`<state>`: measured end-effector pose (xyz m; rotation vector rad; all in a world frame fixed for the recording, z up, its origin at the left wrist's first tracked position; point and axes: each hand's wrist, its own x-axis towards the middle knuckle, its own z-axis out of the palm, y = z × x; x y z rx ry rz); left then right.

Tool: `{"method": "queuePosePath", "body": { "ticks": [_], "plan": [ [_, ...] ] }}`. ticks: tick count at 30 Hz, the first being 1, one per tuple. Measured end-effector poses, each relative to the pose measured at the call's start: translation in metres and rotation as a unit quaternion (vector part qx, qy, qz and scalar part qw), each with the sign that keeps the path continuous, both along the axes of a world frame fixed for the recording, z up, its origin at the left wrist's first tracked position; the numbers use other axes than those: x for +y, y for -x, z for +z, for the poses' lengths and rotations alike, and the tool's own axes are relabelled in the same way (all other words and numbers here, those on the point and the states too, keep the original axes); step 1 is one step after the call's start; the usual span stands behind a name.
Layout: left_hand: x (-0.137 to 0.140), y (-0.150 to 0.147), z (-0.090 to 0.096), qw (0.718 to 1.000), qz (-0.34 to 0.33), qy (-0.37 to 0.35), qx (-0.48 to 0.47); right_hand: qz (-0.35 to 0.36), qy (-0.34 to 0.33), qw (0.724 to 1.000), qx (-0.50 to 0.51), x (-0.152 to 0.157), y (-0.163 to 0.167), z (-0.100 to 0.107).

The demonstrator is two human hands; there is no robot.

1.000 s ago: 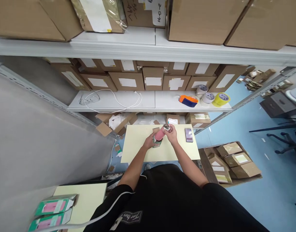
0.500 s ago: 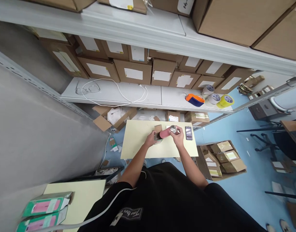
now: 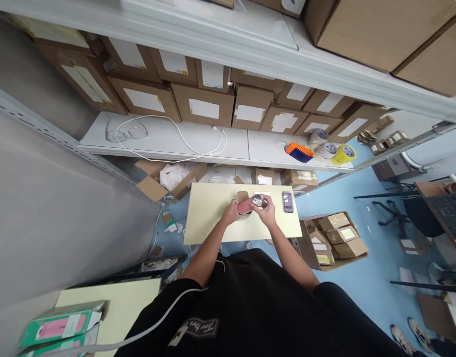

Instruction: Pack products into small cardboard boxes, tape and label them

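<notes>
Both hands hold a pink bottle over a pale yellow surface

The pink bottle point(image 3: 246, 206) lies tilted above the middle of the surface point(image 3: 209, 218), its shiny silver cap point(image 3: 257, 200) pointing to the right; the left hand point(image 3: 232, 213) is wrapped around the bottle's lower end and the right hand point(image 3: 267, 210) grips it at the cap end, fingers closed on it. A small brown carton point(image 3: 242, 196) sits just behind the bottle, touching or nearly touching it, too small to tell which. A phone point(image 3: 288, 202) lies flat on the surface to the right of the right hand, apart from it. Beyond the surface a white shelf point(image 3: 198, 144) carries a looped white cable point(image 3: 175, 141), an orange and blue tape dispenser point(image 3: 299, 152) and rolls of tape point(image 3: 332, 150), with rows of labelled cardboard boxes point(image 3: 205, 106) behind
</notes>
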<state>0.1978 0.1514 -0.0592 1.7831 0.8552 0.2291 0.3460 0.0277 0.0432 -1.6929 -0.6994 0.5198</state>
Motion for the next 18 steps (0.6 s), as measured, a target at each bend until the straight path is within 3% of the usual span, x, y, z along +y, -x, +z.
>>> {"method": "queuePosePath", "body": {
  "ticks": [5,11,15,18],
  "plan": [
    [-0.004,0.0,-0.001,1.0,-0.011,-0.013,-0.001,0.008,0.061,0.996,-0.067,-0.002,-0.012,-0.012],
    [-0.011,-0.003,-0.006,1.0,-0.014,-0.019,0.014,0.07,0.186,0.967,-0.162,-0.005,0.01,-0.057],
    [-0.012,-0.002,-0.011,1.0,-0.022,-0.014,0.014,0.116,0.165,0.963,-0.18,-0.014,0.022,-0.079],
    [-0.012,-0.001,-0.016,1.0,-0.015,-0.003,-0.003,0.087,0.145,0.973,-0.155,-0.024,0.024,-0.087]
  ]
}}
